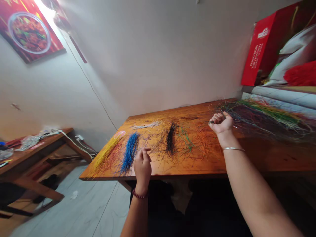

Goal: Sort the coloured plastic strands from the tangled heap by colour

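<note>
My left hand (142, 164) hovers over the near edge of a wooden table (197, 161), fingers pinched together beside a blue bundle of thin strands (129, 152); what it pinches is too thin to make out. My right hand (221, 122) is closed in a fist further back, gripping a thin dark strand that runs to the left. It sits at the edge of a big mixed heap of coloured strands (266, 115). Sorted piles lie between the hands: yellow (106, 152), black (170, 140), green (186, 138), orange (202, 140) and a pale bundle (147, 125).
A red box (259, 49) and bags of material stand at the table's right end. The wall runs behind the table. A second wooden table (37, 148) with cables and clutter stands to the left across a grey tiled floor (81, 207). A food poster (29, 31) hangs upper left.
</note>
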Demonstrator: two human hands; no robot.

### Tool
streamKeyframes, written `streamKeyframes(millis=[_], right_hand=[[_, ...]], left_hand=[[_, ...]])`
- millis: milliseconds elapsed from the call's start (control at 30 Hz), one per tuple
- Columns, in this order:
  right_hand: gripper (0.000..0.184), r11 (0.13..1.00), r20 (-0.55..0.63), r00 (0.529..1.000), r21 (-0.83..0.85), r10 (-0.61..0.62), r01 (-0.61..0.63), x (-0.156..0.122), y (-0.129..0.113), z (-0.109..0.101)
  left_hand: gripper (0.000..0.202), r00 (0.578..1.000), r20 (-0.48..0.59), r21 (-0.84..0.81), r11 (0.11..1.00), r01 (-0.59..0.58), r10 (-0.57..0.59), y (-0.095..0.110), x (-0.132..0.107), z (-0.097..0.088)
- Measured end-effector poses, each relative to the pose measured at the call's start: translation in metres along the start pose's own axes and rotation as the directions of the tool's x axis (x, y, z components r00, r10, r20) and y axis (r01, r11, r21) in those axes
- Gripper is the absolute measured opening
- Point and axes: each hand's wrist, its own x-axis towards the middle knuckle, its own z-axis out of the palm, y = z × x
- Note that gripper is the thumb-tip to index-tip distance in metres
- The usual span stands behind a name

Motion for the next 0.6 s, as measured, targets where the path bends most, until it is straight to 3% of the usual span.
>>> streamKeyframes(millis=[100,267,433,600], right_hand=[[0.039,1.000,-0.003,1.000,0.003,-0.005,0.005,-0.001,-0.001,0.001],[0.039,1.000,0.012,1.000,0.024,-0.001,0.001,-0.002,-0.003,0.001],[0.039,0.999,-0.011,1.000,0.040,-0.004,0.005,-0.001,-0.003,-0.001],[0.041,0.999,-0.064,0.997,0.007,-0.033,0.033,-0.001,0.003,-0.001]], left_hand=[[0.047,1.000,0.028,0.271,0.963,0.002,-0.010,0.010,0.025,0.012],[0.051,0.994,0.105,0.626,0.779,-0.031,-0.045,0.024,0.056,0.040],[0.049,0.970,0.231,0.707,0.697,-0.117,-0.072,0.026,0.062,0.056],[0.045,0.906,0.416,0.684,0.685,-0.252,-0.082,0.027,0.054,0.055]])
